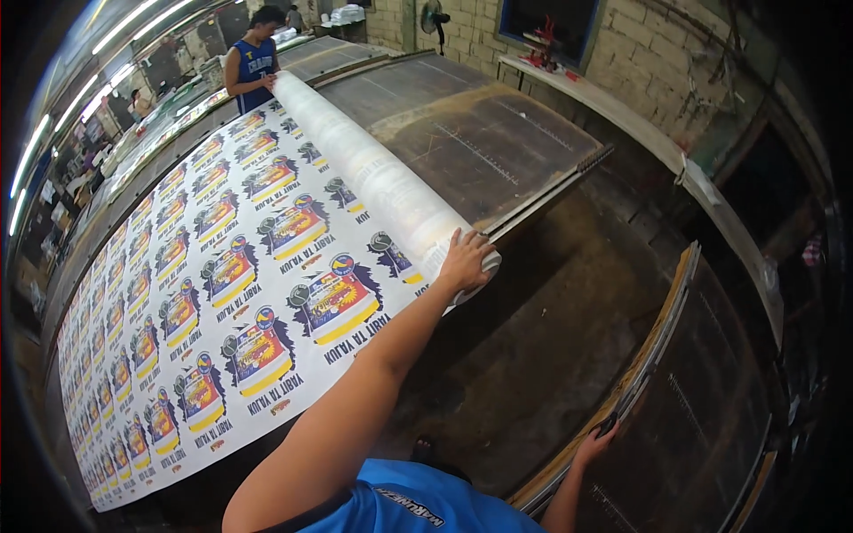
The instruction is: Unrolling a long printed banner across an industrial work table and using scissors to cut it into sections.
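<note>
A long white roll (378,173) of printed sheet lies slantwise across the table, its near end towards me. My left hand (466,262) is closed over that near end, fingers curled round it. From the roll, the unrolled printed sheet (306,266) spreads left, with rows of repeated colourful designs. At the far end another person (255,62) in a blue sleeveless top has a hand on the roll. Low on the right, my right hand (593,446) is closed around a small black object (608,424) beside the edge of a second table. What kind of object it is, I cannot make out.
The bare dark tabletop (471,115) continues right of the roll. A second dark table (702,382) with a wooden edge stands at my right, across a dark floor gap (524,329). Along the block wall runs a narrow bench (613,107); a fan (434,19) hangs behind.
</note>
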The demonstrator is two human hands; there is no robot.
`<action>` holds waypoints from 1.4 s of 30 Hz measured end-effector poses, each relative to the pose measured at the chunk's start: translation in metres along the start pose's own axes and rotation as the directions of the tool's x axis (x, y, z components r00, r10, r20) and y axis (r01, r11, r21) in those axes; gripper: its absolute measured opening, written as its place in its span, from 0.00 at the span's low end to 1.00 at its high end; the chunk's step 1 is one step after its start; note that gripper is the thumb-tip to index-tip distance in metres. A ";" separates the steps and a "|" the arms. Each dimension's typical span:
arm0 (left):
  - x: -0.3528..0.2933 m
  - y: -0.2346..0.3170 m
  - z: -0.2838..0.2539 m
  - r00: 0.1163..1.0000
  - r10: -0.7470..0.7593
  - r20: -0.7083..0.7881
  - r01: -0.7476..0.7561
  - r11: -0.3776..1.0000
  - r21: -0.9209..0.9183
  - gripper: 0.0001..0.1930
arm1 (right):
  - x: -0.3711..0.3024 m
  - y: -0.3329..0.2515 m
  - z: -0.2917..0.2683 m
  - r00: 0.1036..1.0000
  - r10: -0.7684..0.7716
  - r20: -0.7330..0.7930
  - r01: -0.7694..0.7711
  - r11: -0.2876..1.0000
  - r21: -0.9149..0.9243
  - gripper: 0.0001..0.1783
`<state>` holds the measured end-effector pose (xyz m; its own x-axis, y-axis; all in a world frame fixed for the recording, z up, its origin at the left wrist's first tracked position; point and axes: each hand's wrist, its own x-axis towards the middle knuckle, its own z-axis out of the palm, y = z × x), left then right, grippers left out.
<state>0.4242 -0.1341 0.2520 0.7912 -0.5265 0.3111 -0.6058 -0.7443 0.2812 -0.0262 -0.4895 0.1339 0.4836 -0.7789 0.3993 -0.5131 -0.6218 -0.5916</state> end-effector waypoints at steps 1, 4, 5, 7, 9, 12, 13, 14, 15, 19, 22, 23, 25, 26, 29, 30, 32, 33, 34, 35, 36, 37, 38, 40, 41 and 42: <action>0.001 0.005 0.002 1.000 0.003 -0.022 -0.003 1.000 -0.002 0.33 | 0.003 0.004 -0.005 1.000 -0.014 -0.016 0.014 1.000 0.007 0.36; -0.002 -0.004 0.002 0.998 0.001 0.056 -0.001 1.000 -0.009 0.34 | -0.002 -0.016 -0.008 0.997 0.078 0.017 -0.078 0.997 0.017 0.35; -0.005 -0.013 0.000 0.999 -0.008 0.039 0.008 1.000 -0.004 0.34 | -0.002 -0.020 -0.005 0.992 0.118 0.052 -0.120 0.992 0.027 0.35; -0.010 -0.025 -0.007 1.000 0.012 0.019 -0.013 0.998 0.057 0.34 | -0.004 -0.021 -0.003 0.987 0.136 0.081 -0.139 0.990 0.035 0.35; -0.023 -0.028 -0.015 0.997 -0.023 0.070 0.019 0.998 0.060 0.41 | -0.005 -0.002 0.004 0.999 -0.031 0.018 0.030 0.996 0.086 0.33; -0.088 -0.050 -0.020 0.997 -0.051 0.057 0.058 0.991 -0.118 0.46 | -0.028 0.019 -0.006 0.985 0.041 -0.170 0.008 0.960 0.279 0.31; -0.126 -0.083 -0.026 0.990 -0.135 0.049 0.140 0.982 -0.126 0.45 | -0.042 0.003 -0.007 0.984 0.027 -0.175 0.034 0.942 0.333 0.30; -0.179 -0.130 -0.035 0.958 -0.279 0.067 0.286 0.943 -0.169 0.43 | -0.059 -0.012 -0.006 0.985 0.008 -0.170 0.061 0.916 0.396 0.29; -0.236 -0.168 -0.044 0.921 -0.381 0.080 0.384 0.923 -0.023 0.41 | -0.072 -0.020 -0.008 0.989 -0.018 -0.144 0.077 0.905 0.417 0.29; -0.467 -0.236 -0.099 0.766 -0.636 0.093 0.631 0.772 0.076 0.32 | -0.129 -0.029 -0.052 0.981 -0.130 -0.141 0.167 0.940 0.298 0.27; -0.652 -0.249 -0.151 0.354 -0.915 0.193 0.908 0.386 0.163 0.43 | -0.138 -0.056 -0.039 0.988 -0.147 0.050 0.103 0.863 0.494 0.26; -0.702 -0.245 -0.166 0.263 -0.954 0.143 0.948 0.283 0.148 0.44 | -0.138 -0.069 -0.028 0.983 -0.170 0.071 0.111 0.854 0.508 0.26; -0.785 -0.230 -0.190 0.139 -0.987 0.080 0.980 0.149 0.134 0.43 | -0.144 -0.117 0.002 0.947 -0.278 0.161 0.150 0.826 0.543 0.26; -0.816 -0.223 -0.200 0.114 -0.992 0.047 0.984 0.119 0.131 0.41 | -0.149 -0.144 0.014 0.927 -0.293 0.233 0.101 0.796 0.596 0.26; -0.883 -0.196 -0.219 0.080 -0.991 -0.110 0.993 0.069 0.099 0.37 | -0.183 -0.251 0.052 0.827 -0.456 0.330 0.099 0.695 0.713 0.26; -0.910 -0.187 -0.221 0.041 -0.986 -0.160 0.997 0.030 0.072 0.37 | -0.202 -0.288 0.072 0.765 -0.533 0.362 0.080 0.636 0.767 0.26; -0.950 -0.162 -0.214 -0.001 -0.974 -0.225 0.999 -0.009 0.034 0.37 | -0.257 -0.366 0.095 0.613 -0.656 0.441 0.108 0.622 0.776 0.26; -0.977 -0.147 -0.206 0.000 -0.960 -0.281 1.000 -0.008 0.027 0.37 | -0.289 -0.400 0.114 0.535 -0.710 0.459 0.103 0.593 0.798 0.26; -0.991 -0.132 -0.195 -0.055 -0.969 -0.241 0.998 -0.047 -0.038 0.38 | -0.324 -0.435 0.115 0.436 -0.754 0.491 0.139 0.595 0.791 0.25; -1.006 -0.115 -0.185 -0.104 -0.974 -0.201 0.991 -0.084 -0.105 0.38 | -0.358 -0.460 0.130 0.355 -0.826 0.439 0.146 0.513 0.846 0.25; -1.021 -0.097 -0.175 -0.143 -0.982 -0.122 0.983 -0.126 -0.134 0.39 | -0.389 -0.485 0.142 0.216 -0.858 0.465 0.011 0.479 0.878 0.26; -1.041 -0.074 -0.162 -0.187 -0.981 -0.047 0.971 -0.178 -0.158 0.40 | -0.428 -0.510 0.152 0.169 -0.896 0.411 0.092 0.430 0.898 0.25; -1.063 -0.048 -0.148 -0.246 -0.968 0.048 0.956 -0.250 -0.151 0.41 | -0.466 -0.536 0.148 0.103 -0.916 0.388 0.121 0.399 0.909 0.25; -1.094 -0.003 -0.125 -0.372 -0.883 0.287 0.894 -0.424 -0.147 0.43 | -0.529 -0.579 0.148 0.001 -0.949 0.315 0.145 0.312 0.939 0.25; -1.107 0.016 -0.112 -0.431 -0.798 0.422 0.839 -0.526 -0.139 0.43 | -0.556 -0.597 0.157 -0.038 -0.964 0.263 0.135 0.256 0.957 0.25; -1.136 0.056 -0.090 -0.487 -0.740 0.464 0.790 -0.600 -0.127 0.43 | -0.599 -0.617 0.150 -0.110 -0.937 0.333 0.073 0.327 0.942 0.26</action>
<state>-0.5154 0.4594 -0.0042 0.1012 0.6164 -0.7809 0.9778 0.0833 0.1925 0.1067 0.3724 0.1549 0.6636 0.6950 0.2769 0.5358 -0.1832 -0.8242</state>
